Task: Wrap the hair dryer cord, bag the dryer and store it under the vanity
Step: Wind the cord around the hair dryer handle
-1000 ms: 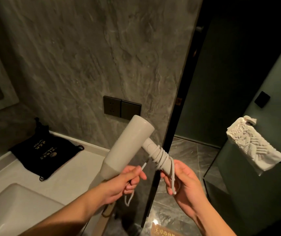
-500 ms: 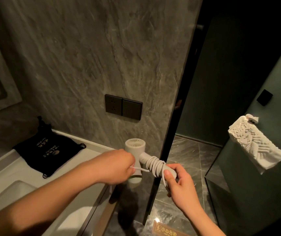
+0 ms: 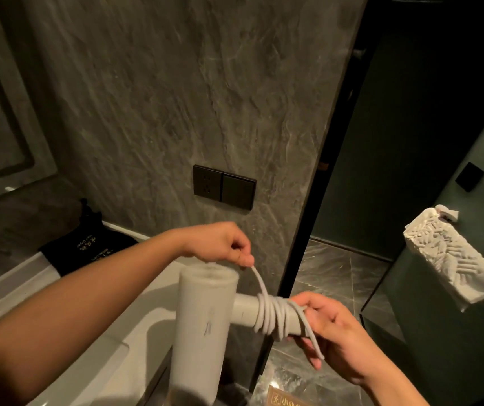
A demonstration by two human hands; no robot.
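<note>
A pale grey hair dryer (image 3: 202, 326) hangs in front of me with its barrel upright and its handle pointing right. Its cord (image 3: 275, 316) is coiled several times around the handle. My left hand (image 3: 220, 244) pinches a free length of cord above the barrel and holds it taut. My right hand (image 3: 331, 335) grips the end of the handle, over the coils, with a loose cord loop hanging by its fingers. A black drawstring bag (image 3: 88, 250) with gold lettering lies flat on the vanity counter (image 3: 24, 276) at the left.
A white sink basin (image 3: 123, 344) sits under my left arm. A dark outlet and switch plate (image 3: 224, 187) is on the marble wall. A black door frame (image 3: 308, 259) stands right of it, then tiled floor and a white folded towel (image 3: 454, 259) on a rail.
The dryer has turned so its barrel stands upright and closer. My left hand rose above the barrel, pulling the cord up. My right hand stays on the handle.
</note>
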